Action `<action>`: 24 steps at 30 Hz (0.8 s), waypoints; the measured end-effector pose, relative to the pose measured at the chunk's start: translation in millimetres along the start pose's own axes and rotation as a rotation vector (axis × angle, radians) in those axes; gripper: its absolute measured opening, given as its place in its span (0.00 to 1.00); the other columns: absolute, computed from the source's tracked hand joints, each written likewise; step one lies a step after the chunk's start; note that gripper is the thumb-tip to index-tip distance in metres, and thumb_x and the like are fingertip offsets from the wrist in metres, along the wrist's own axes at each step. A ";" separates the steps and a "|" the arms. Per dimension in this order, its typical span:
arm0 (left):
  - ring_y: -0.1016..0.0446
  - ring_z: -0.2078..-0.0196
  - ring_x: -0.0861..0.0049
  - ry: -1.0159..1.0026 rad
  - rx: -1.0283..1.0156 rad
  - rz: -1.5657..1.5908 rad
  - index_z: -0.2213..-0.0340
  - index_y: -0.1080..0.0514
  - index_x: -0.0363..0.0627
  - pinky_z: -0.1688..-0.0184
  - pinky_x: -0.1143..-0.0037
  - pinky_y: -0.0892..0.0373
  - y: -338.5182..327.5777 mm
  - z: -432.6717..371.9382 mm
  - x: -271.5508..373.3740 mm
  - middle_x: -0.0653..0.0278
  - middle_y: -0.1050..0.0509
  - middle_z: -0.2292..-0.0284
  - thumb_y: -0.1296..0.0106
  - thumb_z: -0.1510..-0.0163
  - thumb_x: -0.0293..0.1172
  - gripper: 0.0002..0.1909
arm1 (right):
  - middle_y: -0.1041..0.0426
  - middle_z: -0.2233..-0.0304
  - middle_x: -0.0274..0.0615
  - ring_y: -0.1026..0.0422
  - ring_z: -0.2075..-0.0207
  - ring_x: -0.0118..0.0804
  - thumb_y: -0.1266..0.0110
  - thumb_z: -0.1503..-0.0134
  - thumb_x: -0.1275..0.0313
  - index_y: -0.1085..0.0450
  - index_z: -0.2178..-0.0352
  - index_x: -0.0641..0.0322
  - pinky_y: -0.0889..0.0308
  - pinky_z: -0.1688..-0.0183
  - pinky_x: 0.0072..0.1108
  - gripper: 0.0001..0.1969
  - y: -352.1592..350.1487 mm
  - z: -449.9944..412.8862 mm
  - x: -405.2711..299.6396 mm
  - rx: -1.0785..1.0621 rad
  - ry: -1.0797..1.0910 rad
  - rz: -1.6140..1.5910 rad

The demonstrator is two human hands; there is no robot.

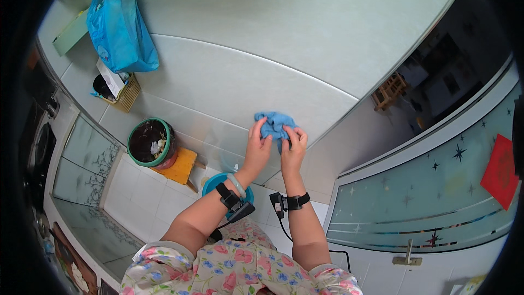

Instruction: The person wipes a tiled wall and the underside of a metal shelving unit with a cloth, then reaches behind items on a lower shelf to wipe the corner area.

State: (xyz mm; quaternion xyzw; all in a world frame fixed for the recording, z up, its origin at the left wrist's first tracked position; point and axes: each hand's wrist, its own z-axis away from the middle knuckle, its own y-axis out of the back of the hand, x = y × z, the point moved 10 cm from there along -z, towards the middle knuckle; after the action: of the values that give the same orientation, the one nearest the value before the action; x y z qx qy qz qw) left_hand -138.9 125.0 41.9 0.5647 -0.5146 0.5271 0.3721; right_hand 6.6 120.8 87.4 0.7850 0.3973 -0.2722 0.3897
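Note:
A crumpled blue cloth [275, 125] is held between both hands in front of the pale tiled wall [229, 86]. My left hand [258, 141] grips its left side with thumb and fingers, and my right hand [294, 141] pinches its lower right part. Whether the cloth touches the wall I cannot tell for sure. Below my left forearm, partly hidden by it, a blue plastic basin [213, 181] stands on the floor.
On the left, a green-rimmed bin [167, 159] stands on a yellow wooden stool [184, 166]. Above it are a wall basket [130, 95] and a hanging blue plastic bag [123, 28]. A frosted glass door [393, 205] stands at the right beside a dark doorway.

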 end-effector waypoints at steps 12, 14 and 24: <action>0.47 0.41 0.43 -0.261 0.041 -0.365 0.45 0.46 0.35 0.44 0.64 0.42 1.1 3.9 46.8 0.36 0.58 0.40 0.59 0.43 0.23 0.24 | 0.32 0.60 0.43 0.29 0.65 0.42 0.48 0.51 0.82 0.26 0.59 0.48 0.31 0.65 0.27 0.19 -33.2 -14.7 -28.0 -0.080 0.148 0.117; 0.44 0.43 0.44 -0.173 0.047 -0.345 0.47 0.46 0.34 0.44 0.64 0.42 9.8 2.7 -4.4 0.38 0.50 0.43 0.60 0.44 0.22 0.22 | 0.31 0.62 0.42 0.28 0.66 0.43 0.48 0.53 0.82 0.25 0.61 0.48 0.31 0.67 0.28 0.18 -54.6 1.8 -7.2 -0.181 0.128 0.140; 0.35 0.53 0.56 0.048 0.037 -0.252 0.55 0.39 0.35 0.49 0.69 0.39 45.7 -6.0 -76.3 0.49 0.36 0.55 0.59 0.45 0.23 0.14 | 0.35 0.63 0.45 0.31 0.64 0.42 0.51 0.53 0.87 0.26 0.61 0.55 0.32 0.63 0.25 0.19 -93.7 26.1 18.9 -0.330 0.023 0.034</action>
State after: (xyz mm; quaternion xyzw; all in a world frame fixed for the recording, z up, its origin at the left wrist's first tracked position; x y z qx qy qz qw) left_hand -178.2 136.4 -37.3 0.6188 -0.4208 0.4988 0.4372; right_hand -64.7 142.7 22.1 0.7199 0.4277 -0.1877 0.5134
